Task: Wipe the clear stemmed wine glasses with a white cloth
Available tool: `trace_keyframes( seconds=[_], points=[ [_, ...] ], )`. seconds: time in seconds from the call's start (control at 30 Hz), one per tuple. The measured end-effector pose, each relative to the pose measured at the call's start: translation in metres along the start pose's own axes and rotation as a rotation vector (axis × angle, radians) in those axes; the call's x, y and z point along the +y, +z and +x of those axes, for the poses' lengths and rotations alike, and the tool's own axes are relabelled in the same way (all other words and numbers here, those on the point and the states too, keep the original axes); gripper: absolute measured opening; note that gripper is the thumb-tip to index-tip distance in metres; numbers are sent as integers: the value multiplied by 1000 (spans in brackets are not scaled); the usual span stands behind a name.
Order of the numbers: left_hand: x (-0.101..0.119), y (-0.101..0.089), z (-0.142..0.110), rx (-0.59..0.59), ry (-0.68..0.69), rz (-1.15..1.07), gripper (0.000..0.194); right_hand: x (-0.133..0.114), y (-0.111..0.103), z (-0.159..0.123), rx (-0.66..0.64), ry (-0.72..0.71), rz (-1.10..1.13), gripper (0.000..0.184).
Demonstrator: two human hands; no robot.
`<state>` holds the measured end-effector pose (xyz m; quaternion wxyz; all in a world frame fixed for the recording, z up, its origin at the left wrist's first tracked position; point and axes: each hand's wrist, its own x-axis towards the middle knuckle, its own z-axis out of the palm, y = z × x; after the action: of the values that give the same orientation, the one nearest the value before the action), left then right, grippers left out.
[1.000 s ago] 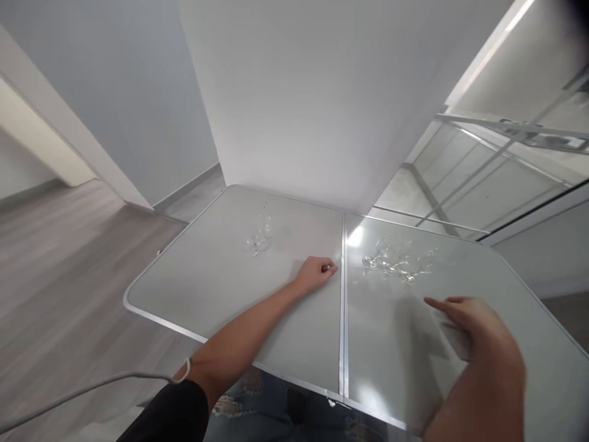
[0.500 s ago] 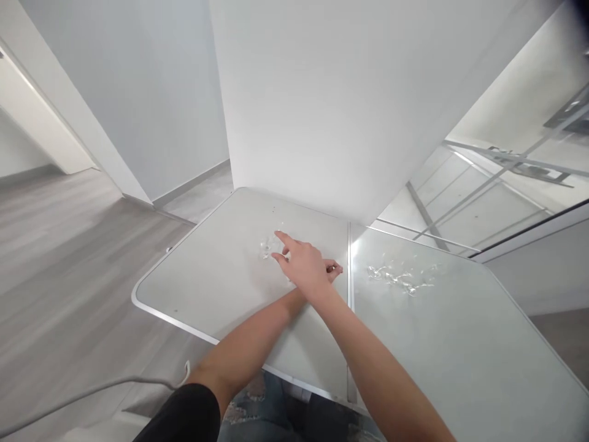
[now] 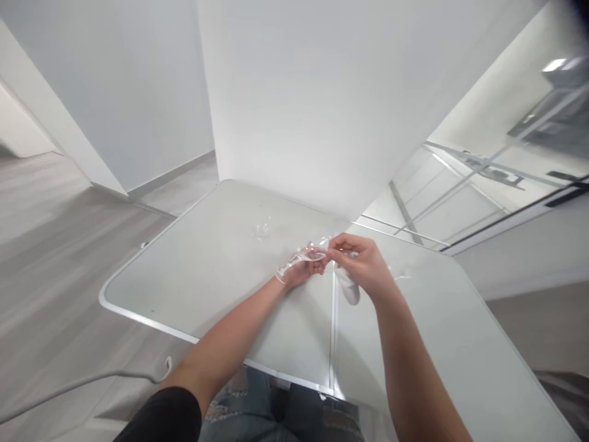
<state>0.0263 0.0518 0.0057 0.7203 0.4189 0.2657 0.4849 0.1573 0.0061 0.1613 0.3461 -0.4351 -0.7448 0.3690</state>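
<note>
My left hand [image 3: 306, 268] is turned palm up over the table, its fingers curled. A clear, shiny piece, glass or plastic, [image 3: 294, 263] lies along it from the wrist to the fingers; its exact kind I cannot make out. My right hand [image 3: 361, 261] meets the left fingertips, thumb and forefinger pinched at the far end of the clear piece. A soft white cloth-like piece [image 3: 348, 287] hangs below the right thumb. To the left lies another clear piece [image 3: 262, 230]. More clear pieces [image 3: 399, 274] are mostly hidden behind my right hand.
The pale folding table [image 3: 193, 276] has a metal rim and a centre seam [image 3: 332, 331]. A white wall [image 3: 294, 110] borders its back edge. Glass panels [image 3: 442, 190] stand at the right, and a white cable [image 3: 105, 374] runs along the lower left.
My right hand has gone from the right side across my left arm to the left clear pieces, then back to my left hand. Fewer clear pieces lie at the left; one is now at my hands.
</note>
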Motion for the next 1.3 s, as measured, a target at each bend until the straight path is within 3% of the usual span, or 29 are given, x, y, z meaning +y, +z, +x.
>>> trace_keyframes(
  seconds=[0.1,0.23,0.4,0.5,0.67,0.77,0.9,1.07,1.2,1.3],
  points=[
    [3,-2,-6,-204,-157,-224,80,17,-39,-19,-46,84,-3,31],
    [2,2,-12,-407,-240,-138,70,53,-47,-29,8,175,11,37],
    [4,-7,-10,-273,-159,-138,61,63,-47,-39,231,307,373,54],
    [5,-17,-7,-172,-59,-179,64,53,-50,-48,151,323,595,54],
    [7,-15,-6,-75,-30,-95,76,61,-39,-52,65,298,636,55],
    [8,-11,-5,-34,31,24,83,89,-23,-48,221,288,614,28],
    [7,-11,-5,76,125,236,75,126,5,-42,475,285,645,32],
    [2,-2,-9,-22,40,323,85,139,30,-37,588,378,865,34],
    [3,9,-14,-145,-19,370,89,135,24,-34,721,355,957,33],
    [6,14,-16,-94,-13,460,73,133,15,-35,712,346,930,37]
  ],
)
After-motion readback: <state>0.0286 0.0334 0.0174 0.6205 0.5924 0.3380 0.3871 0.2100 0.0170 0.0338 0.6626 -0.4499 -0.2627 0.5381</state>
